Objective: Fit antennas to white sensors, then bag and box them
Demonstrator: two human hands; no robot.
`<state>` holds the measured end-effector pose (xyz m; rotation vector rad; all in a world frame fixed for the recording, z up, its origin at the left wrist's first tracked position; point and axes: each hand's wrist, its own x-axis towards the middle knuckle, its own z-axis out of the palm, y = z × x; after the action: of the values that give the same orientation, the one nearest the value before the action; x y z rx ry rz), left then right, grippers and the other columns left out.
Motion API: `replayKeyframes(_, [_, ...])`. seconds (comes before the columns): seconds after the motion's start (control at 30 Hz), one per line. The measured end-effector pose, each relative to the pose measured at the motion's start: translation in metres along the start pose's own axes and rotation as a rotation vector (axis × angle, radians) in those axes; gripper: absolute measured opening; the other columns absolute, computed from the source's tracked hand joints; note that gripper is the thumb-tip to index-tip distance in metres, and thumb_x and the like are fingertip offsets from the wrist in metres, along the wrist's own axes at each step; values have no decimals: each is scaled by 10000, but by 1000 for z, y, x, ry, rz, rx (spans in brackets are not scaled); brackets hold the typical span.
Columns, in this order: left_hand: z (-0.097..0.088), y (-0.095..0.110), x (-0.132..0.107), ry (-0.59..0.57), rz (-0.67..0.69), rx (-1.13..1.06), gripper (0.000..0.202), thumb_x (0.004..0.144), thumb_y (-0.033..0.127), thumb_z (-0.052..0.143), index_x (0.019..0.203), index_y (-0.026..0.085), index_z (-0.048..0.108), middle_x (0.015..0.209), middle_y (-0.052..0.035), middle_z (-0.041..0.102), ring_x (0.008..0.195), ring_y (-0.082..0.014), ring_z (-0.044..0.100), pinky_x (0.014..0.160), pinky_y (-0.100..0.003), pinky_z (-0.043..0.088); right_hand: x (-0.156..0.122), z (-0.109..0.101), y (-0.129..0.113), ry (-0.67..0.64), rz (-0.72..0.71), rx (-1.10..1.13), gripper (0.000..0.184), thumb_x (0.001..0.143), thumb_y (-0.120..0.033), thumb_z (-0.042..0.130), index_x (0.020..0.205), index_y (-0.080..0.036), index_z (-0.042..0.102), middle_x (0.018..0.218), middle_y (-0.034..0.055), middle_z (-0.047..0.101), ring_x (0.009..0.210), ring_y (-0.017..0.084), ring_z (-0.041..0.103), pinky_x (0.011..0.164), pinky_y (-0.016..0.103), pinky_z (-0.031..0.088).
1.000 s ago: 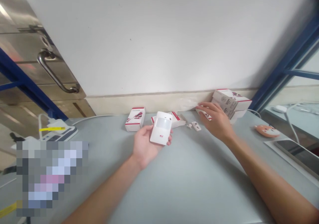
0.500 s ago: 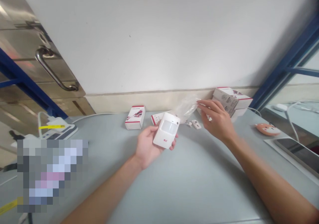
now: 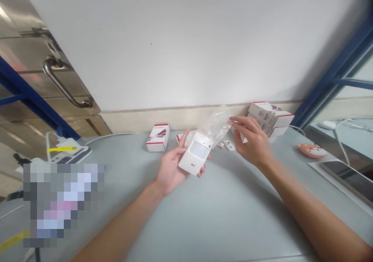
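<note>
Left hand (image 3: 171, 172): grip wrapped around a white, rounded-corner plastic sensor-like device (image 3: 192, 157), thumb along one side, fingertips showing at the other. Right hand (image 3: 253, 143): fingertips pinching a crumpled clear plastic bag (image 3: 218, 123).

Device held above the grey surface (image 3: 186, 223), between a small white-and-red carton (image 3: 157, 137) and the right hand. Progress, as judged: device out in the open, front uncovered; bag and device not yet clear of each other, the bag meeting the upper end. Cannot tell whether that end sits inside. Small white pieces (image 3: 229, 145) lie loose just beyond.

Device: tilted, face toward the viewer; pale, glossy window in the upper half, small dark dot near the top, red mark below. No damage visible.
</note>
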<state>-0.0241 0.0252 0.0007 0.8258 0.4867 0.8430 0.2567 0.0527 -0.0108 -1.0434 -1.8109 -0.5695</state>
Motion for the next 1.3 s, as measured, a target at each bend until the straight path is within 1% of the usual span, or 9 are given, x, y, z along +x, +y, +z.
replayKeyframes(0.27, [-3,-2,2,-7,-20,22,660,985,309,484,1618,293,299,1112,-169,755,779,-299,740,717,-391,505,-4,4,-2,-18,-41,74,396,921,-39,545,1168,-282,737,1351,78,725,1187,282,704,960,458,613])
replayKeyframes(0.33, [-1,-2,3,4,2,36,627,996,301,485,1597,303,307,1132,-167,754,821,-315,752,714,-392,512,-2,3,-9,35,105,141,287,925,-87,564,1050,-271,745,1367,99,689,1175,287,694,941,464,613])
replayKeyframes(0.43, [0,-3,3,16,23,66,589,998,285,480,1568,306,331,1153,-160,753,905,-353,769,717,-401,523,3,1,-28,117,589,376,48,913,-232,648,919,-240,695,1178,118,677,1015,269,688,801,423,617])
replayKeyframes(0.5, [0,-5,3,20,21,86,577,998,284,486,1556,310,341,1176,-150,751,926,-364,777,745,-423,537,7,1,-44,-83,903,743,152,928,-381,679,977,-237,682,1062,92,673,889,240,677,700,383,597])
replayKeyframes(0.6, [-3,-10,3,20,16,90,584,984,277,512,1542,326,348,1233,-127,740,917,-350,788,795,-453,556,9,2,-66,-477,1092,1244,388,944,-585,663,1078,-223,695,1032,84,688,833,213,660,701,360,580])
replayKeyframes(0.73, [-7,-17,5,32,-9,98,577,969,288,551,1519,337,383,1257,-101,735,930,-325,789,832,-455,566,4,6,-81,-541,1185,1343,474,913,-669,689,1044,-213,706,944,84,694,762,205,626,707,367,551])
replayKeyframes(0.97, [-17,-23,9,67,12,108,674,979,334,617,1595,423,359,1434,-69,662,1085,-330,750,916,-479,555,-3,8,-72,-662,1116,1338,420,906,-589,754,1056,-198,727,979,57,709,763,183,613,857,404,522])
replayKeyframes(1.13, [-20,-30,14,138,59,215,520,971,374,677,1477,317,574,1500,-61,632,1369,-328,592,1147,-478,436,0,7,-62,-630,938,1113,366,892,-493,777,1146,-229,756,1179,66,767,1132,273,684,1056,434,482])
replayKeyframes(1.3, [-17,-29,17,157,224,512,485,906,293,727,1384,250,659,1534,-79,621,1511,-353,459,1247,-479,347,5,6,-59,-605,820,895,434,815,-402,826,1206,-227,750,1185,64,785,994,269,721,913,415,548])
